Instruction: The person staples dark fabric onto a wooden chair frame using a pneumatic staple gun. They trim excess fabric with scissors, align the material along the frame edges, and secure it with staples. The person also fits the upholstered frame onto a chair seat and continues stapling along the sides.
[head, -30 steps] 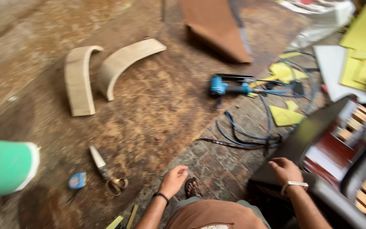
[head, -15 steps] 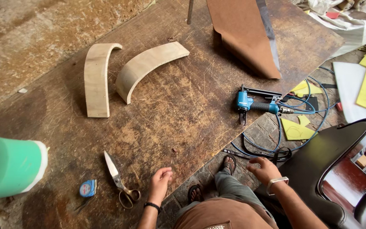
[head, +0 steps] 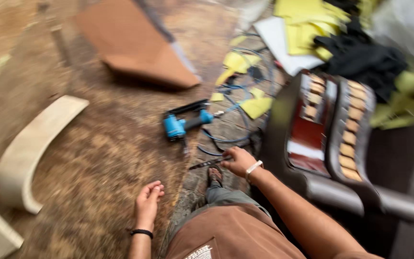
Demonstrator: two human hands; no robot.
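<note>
Head view: my right hand (head: 238, 160) closes on a thin dark tool (head: 210, 164) near the blue stapler (head: 183, 123), while my open left hand (head: 148, 199) rests on the board (head: 97, 158).

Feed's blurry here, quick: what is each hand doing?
Left hand: loosely open, empty, resting on the board.
Right hand: closed on a thin dark tool; its kind cannot be told.

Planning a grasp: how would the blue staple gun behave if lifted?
The blue staple gun looks rigid and probably heavy for its size. Its hose trails off in loops, so it would likely drag. Lying flat on the worn board, it seems unlikely to roll.
</note>
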